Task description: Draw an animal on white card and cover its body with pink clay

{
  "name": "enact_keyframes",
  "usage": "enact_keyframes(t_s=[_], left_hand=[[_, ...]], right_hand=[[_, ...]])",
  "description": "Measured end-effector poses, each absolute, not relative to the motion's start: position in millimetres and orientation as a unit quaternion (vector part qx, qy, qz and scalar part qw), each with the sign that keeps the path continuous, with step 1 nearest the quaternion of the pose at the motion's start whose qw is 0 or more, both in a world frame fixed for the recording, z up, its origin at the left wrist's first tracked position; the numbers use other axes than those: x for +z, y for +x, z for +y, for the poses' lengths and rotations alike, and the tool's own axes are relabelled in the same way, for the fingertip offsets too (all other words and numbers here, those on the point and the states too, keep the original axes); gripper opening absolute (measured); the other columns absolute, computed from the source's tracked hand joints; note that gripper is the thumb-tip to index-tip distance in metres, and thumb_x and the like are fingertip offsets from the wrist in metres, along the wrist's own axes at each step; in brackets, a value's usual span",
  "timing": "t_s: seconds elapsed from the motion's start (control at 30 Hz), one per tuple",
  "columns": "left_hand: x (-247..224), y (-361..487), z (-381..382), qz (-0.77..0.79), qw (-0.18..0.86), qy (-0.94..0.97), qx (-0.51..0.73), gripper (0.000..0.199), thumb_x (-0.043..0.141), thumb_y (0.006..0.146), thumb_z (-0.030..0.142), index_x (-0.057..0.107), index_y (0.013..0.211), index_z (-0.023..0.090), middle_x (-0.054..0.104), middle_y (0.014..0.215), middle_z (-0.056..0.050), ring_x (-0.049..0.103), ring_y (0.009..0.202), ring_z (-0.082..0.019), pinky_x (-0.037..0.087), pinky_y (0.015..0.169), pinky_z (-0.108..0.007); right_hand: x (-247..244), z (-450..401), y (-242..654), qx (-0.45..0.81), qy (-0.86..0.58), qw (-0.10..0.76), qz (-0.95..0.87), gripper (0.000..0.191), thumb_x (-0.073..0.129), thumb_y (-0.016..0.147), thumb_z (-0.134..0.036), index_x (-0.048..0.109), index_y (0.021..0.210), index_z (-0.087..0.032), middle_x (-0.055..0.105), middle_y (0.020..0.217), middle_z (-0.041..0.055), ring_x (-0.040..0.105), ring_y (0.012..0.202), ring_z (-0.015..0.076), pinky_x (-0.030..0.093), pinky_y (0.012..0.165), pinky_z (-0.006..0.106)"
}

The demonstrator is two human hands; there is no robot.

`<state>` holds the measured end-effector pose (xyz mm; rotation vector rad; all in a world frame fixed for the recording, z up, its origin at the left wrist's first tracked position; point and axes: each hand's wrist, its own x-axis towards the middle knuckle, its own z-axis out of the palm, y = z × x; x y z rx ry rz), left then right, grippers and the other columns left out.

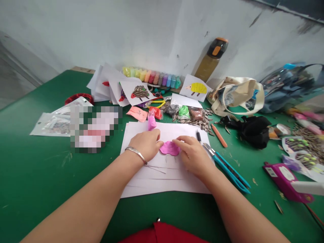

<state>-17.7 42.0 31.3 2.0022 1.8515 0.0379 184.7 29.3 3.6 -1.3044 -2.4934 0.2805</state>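
A flattened piece of pink clay (169,148) lies on a stack of white paper (141,185), with short pencil lines showing just below it. My left hand (145,145), a silver bangle on its wrist, has curled fingers and its thumb against the clay's left edge. From the other side, my right hand (193,155) bends over the sheet, its fingertips pressed on the clay's upper right edge. Beyond my left hand stands a pink clay packet (152,122). A black pen (198,135) lies past my right hand, and a teal utility knife (229,170) lies beside my right forearm.
Clay packs (154,77) line the wall near hedgehog pictures (140,94) and a bottle (209,62). Sunflower seeds (204,118) lie around bagged clay. An orange stick (219,135), black pouch (255,131), tote bag (235,96) and magenta glue gun (286,180) are on the right.
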Motion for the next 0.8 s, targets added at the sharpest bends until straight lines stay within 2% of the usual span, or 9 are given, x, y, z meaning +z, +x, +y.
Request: enact_keyframes(t_s=[0.13,0.33,0.5,0.6,0.8], left_hand=[[31.0,-17.8,41.7,0.666,0.204,0.718,0.014,0.018,0.049,0.083,0.042,0.054,0.082,0.025,0.067,0.076,-0.002,0.061,0.070,-0.023,0.029,0.053,-0.030],[30.6,-18.3,41.6,0.663,0.206,0.720,0.014,0.017,0.050,0.083,0.041,0.055,0.083,0.025,0.068,0.077,-0.002,0.062,0.069,-0.024,0.031,0.053,-0.030],[30.3,-17.2,42.0,0.663,0.200,0.721,0.015,0.017,0.049,0.083,0.041,0.056,0.084,0.025,0.068,0.077,-0.002,0.062,0.070,-0.024,0.031,0.053,-0.030],[30.1,-17.3,42.3,0.663,0.199,0.721,0.014,0.017,0.049,0.083,0.041,0.056,0.084,0.025,0.068,0.077,-0.002,0.062,0.071,-0.024,0.032,0.053,-0.031],[30.2,-17.9,41.6,0.662,0.195,0.724,0.011,0.017,0.049,0.083,0.041,0.056,0.084,0.025,0.067,0.074,-0.002,0.063,0.071,-0.025,0.032,0.053,-0.030]], right_hand=[[5.9,29.3,177.2,0.074,-0.459,0.140,-0.874,0.058,0.043,0.078,0.001,0.058,0.128,-0.025,0.059,0.118,0.0092,0.053,0.099,0.0240,0.047,0.086,0.038],[9.5,28.8,174.7,0.055,-0.451,0.105,-0.885,0.046,0.045,0.078,0.001,0.065,0.111,-0.023,0.058,0.114,0.0093,0.053,0.098,0.0229,0.045,0.085,0.035],[6.9,28.7,175.8,0.041,-0.454,0.115,-0.882,0.056,0.046,0.078,0.000,0.057,0.126,-0.026,0.057,0.120,0.0089,0.053,0.100,0.0234,0.045,0.084,0.035],[6.3,27.6,174.4,0.025,-0.446,0.100,-0.889,0.056,0.048,0.078,-0.001,0.058,0.125,-0.028,0.057,0.120,0.0080,0.052,0.097,0.0236,0.045,0.083,0.036],[9.9,25.8,174.4,0.044,-0.447,0.090,-0.889,0.050,0.046,0.078,0.000,0.062,0.119,-0.023,0.059,0.118,0.0083,0.050,0.099,0.0242,0.044,0.087,0.036]])
